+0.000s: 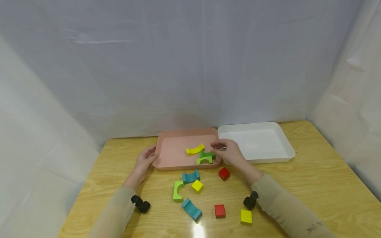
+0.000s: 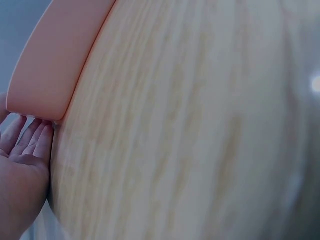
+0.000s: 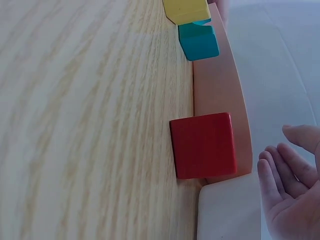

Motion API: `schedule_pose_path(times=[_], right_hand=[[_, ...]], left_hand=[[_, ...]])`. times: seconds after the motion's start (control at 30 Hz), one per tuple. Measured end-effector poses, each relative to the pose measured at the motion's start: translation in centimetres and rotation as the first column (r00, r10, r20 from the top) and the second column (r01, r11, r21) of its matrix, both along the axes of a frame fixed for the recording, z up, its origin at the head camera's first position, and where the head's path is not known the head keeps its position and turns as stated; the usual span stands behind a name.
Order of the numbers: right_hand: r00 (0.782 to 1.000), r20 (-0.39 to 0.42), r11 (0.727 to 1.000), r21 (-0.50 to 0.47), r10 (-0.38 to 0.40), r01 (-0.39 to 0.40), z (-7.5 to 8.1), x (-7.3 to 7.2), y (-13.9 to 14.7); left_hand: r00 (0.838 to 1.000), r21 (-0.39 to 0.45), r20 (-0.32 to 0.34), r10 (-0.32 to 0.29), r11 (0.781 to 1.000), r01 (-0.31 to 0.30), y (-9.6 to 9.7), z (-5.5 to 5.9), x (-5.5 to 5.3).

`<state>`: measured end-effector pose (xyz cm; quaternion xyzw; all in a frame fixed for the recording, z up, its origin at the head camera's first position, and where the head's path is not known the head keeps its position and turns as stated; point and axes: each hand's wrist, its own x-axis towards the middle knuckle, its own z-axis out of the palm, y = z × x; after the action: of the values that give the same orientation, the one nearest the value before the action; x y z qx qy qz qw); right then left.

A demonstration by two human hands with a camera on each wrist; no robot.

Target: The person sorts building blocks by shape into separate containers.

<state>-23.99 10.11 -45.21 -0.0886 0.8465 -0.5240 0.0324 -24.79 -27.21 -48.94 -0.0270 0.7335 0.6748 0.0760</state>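
Note:
My left hand [image 1: 144,162] is at the left end of the pink tray [image 1: 171,145]. In the left wrist view its fairly straight fingers [image 2: 31,139] touch the tray's outer end wall. My right hand [image 1: 230,151] hovers over the tray's right end, thumb and fingers apart, with nothing between them. Close to its fingertips, inside the tray, lie a green curved block [image 1: 207,154], a light green arch block [image 1: 204,160] and a yellow curved block [image 1: 195,149]. A red cube [image 1: 224,174] lies on the table just below this hand.
A white tray [image 1: 257,142] adjoins the pink one on the right. On the wooden table in front lie blue curved blocks [image 1: 190,177], a light green arch [image 1: 177,191], yellow blocks [image 1: 246,217] and another red block [image 1: 219,211]. Pale sheets [image 1: 190,66] hang around the table.

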Motion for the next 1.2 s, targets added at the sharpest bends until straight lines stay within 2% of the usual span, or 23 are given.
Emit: schedule_pose_path(times=[0.27,0.5,0.97,1.2], right_hand=[[1.000,0.007,1.000,-0.001,-0.007,0.007,-0.3,0.2,0.3],[0.999,0.006,0.999,-0.026,0.037,-0.037,-0.3,0.7,0.3],[0.994,-0.046,0.995,0.001,0.102,-0.102,0.6,1.9,0.1],[0.991,-0.055,0.992,-0.014,0.124,-0.124,1.2,2.8,-0.1]], left_hand=[[1.000,0.006,-0.001,0.011,1.000,-0.011,0.0,-0.2,0.0],[1.000,0.011,0.010,0.018,1.000,-0.018,0.0,-0.3,0.0],[1.000,0.007,0.005,0.003,1.000,-0.003,0.0,-0.3,0.1],[1.000,-0.028,-0.008,-0.006,1.000,0.006,-0.1,-0.5,0.1]])
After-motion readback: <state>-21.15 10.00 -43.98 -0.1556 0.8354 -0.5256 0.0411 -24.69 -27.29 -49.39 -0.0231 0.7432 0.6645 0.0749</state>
